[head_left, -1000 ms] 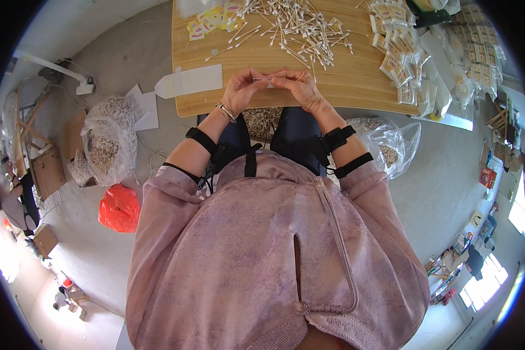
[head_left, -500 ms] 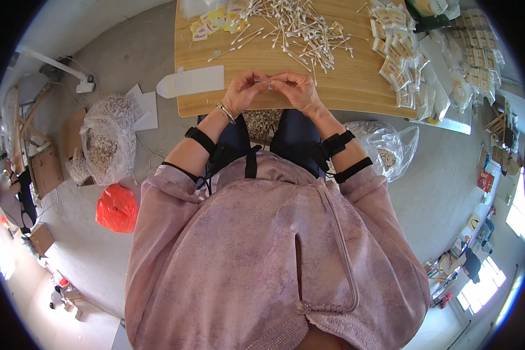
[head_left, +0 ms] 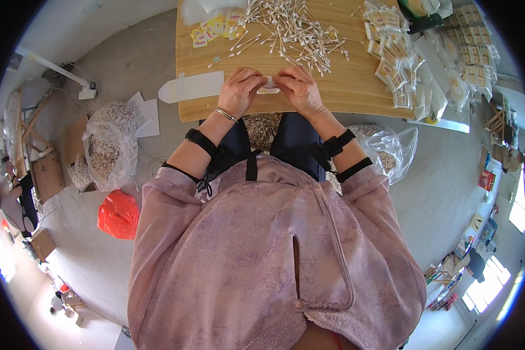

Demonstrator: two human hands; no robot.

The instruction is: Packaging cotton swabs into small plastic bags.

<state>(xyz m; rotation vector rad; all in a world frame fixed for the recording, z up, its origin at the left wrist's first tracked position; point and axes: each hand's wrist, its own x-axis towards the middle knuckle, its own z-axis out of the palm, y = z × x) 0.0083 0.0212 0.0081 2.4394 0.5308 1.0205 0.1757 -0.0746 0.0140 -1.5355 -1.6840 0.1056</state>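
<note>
My left hand [head_left: 239, 90] and my right hand [head_left: 299, 88] meet over the near edge of a wooden table [head_left: 344, 96]. Together they pinch a small clear packet [head_left: 268, 89] between the fingertips. A silver bracelet sits on my left wrist. Just beyond my hands lies a loose heap of several cotton swabs [head_left: 291, 29]. A flat white pouch [head_left: 192, 87] lies on the table left of my left hand.
Filled small packets [head_left: 394, 55] are piled at the table's right end, yellow ones [head_left: 213, 29] at the far left. On the floor stand a clear bag of scraps [head_left: 108, 149], a red bag [head_left: 118, 214] and another clear bag [head_left: 388, 149].
Both hands have stayed together at the table's edge; the fingers have shifted slightly on the small packet. Nothing else has moved.
</note>
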